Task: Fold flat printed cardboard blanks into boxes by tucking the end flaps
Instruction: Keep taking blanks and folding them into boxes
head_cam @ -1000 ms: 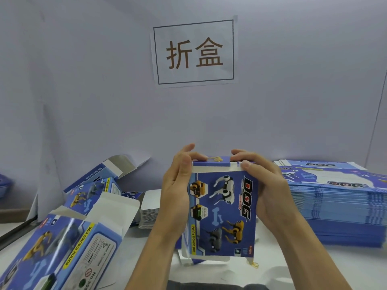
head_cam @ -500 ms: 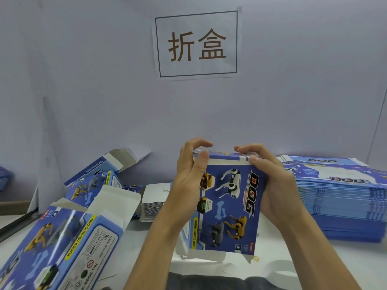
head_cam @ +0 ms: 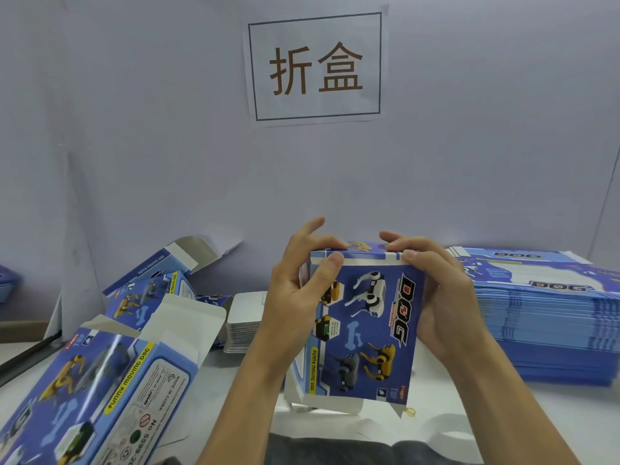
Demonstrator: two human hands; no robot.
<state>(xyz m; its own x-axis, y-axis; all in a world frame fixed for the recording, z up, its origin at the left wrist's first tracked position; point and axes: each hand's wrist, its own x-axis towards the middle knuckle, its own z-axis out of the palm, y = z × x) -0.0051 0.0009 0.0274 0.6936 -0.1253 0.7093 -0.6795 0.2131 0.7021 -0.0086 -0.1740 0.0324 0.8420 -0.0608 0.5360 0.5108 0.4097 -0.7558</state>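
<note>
Both hands hold one blue printed box [head_cam: 365,327] up in front of the person, above the white table [head_cam: 503,417]. The left hand [head_cam: 295,297] wraps its left edge, thumb flat on the printed face near the top corner, fingers curled over the top flap with the forefinger lifted free. The right hand [head_cam: 443,297] clasps the right edge, thumb on the top front corner and fingers bent down onto the closed top flap. The box stands on end, long axis near upright and leaning slightly, top towards the wall, printed face towards the person. That face shows toy robot dogs in white, yellow and grey, a bone, and "DOG" running down the right side. The bottom flaps hang open, white inside. To the right lies a tall stack of flat blanks [head_cam: 550,317]; to the left, folded boxes [head_cam: 100,391] lie with open ends; a stack of white cards [head_cam: 245,323] sits behind the left wrist. A paper sign [head_cam: 317,67] hangs on the wall
</note>
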